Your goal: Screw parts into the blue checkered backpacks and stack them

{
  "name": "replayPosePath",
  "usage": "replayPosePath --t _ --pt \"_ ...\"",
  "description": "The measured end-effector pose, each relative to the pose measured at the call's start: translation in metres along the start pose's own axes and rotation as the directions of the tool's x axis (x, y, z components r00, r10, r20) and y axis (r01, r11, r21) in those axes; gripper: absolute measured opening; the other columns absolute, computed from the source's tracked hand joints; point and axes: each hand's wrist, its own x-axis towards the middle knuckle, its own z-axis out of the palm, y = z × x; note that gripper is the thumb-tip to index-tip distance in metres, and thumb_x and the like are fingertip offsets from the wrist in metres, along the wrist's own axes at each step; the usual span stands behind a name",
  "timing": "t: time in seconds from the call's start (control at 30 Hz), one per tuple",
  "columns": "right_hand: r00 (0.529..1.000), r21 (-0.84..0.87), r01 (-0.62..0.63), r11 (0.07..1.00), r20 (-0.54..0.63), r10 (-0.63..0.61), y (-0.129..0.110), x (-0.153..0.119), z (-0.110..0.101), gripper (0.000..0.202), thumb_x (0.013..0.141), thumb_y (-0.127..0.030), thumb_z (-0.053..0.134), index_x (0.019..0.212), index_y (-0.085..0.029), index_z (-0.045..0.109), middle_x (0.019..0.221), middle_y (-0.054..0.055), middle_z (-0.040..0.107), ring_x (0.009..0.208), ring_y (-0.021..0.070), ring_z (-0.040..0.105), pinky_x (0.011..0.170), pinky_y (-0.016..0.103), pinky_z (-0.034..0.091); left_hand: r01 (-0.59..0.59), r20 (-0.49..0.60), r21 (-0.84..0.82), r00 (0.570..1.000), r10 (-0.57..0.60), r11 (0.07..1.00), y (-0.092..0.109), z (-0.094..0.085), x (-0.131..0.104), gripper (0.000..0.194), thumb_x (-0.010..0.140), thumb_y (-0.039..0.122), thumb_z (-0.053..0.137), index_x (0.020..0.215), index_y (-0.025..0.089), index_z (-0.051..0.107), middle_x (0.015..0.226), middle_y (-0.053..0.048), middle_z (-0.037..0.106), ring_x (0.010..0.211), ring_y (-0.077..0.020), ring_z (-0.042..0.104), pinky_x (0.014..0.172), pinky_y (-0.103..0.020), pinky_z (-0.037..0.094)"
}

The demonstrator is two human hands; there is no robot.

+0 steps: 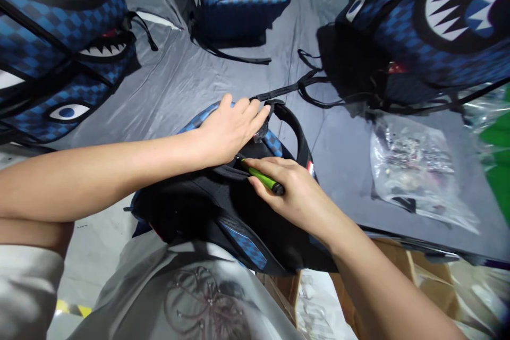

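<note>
Grey tabletop (338, 159): work backpack (179, 207) braced at the near edge

Blue-checked units surround the work position: left backpacks (91, 21), middle backpack (247, 16) and right backpack (398, 48). They sit beyond the work area, presumably to leave the near side free for handling. The work backpack lies with its black side toward the person and overhangs the edge, which likely brings the work point within easy reach. A clear plastic bag (414, 164) of small items rests to its right, apart from it.

Left hand (235, 130): placed palm-down across the upper part of the work backpack, apparently to steady it. Whether its grip closes on anything cannot be told.

Right hand (295, 186): grip closed around a green tool (265, 178), black end toward the person. The tool slants into the black fabric beside the left hand; its tip is not clearly visible.
</note>
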Motion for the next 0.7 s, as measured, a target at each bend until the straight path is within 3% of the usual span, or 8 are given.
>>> replayPosePath --t 0.37,0.5,0.7 --pt "1.0 0.022 -0.022 1.0 -0.009 0.022 -0.004 0.005 0.005 0.031 0.094 -0.02 0.054 0.122 -0.018 0.068 0.111 0.01 0.074 0.099 0.025 0.07 0.088 0.04 0.057 -0.008 -0.017 -0.059 1.0 0.007 0.998 -0.004 0.003 0.001 0.083 0.089 0.033 0.058 0.158 0.014 0.017 0.153 -0.017 0.037 0.132 -0.0371 0.039 0.109 -0.05 0.03" --pt "0.999 -0.073 -0.028 0.997 0.034 0.03 -0.005 0.005 -0.001 0.031 0.091 -0.018 0.056 0.12 -0.018 0.069 0.11 0.01 0.074 0.096 0.0251 0.071 0.084 0.039 0.059 -0.002 -0.016 -0.078 1.0 0.0 0.997 -0.004 0.005 0.0 0.086 0.088 0.036 0.058 0.159 0.019 0.013 0.153 -0.015 0.036 0.134 -0.0377 0.037 0.111 -0.052 0.027" --pt "0.999 0.005 -0.022 1.0 0.033 0.022 -0.002 0.004 -0.003 0.033 0.09 -0.015 0.055 0.12 -0.018 0.069 0.114 0.009 0.074 0.102 0.0235 0.071 0.091 0.037 0.058 -0.002 -0.03 -0.084 1.0 -0.001 0.996 -0.005 0.006 0.0 0.083 0.089 0.04 0.058 0.159 0.019 0.016 0.152 -0.015 0.039 0.133 -0.0371 0.039 0.11 -0.051 0.029"
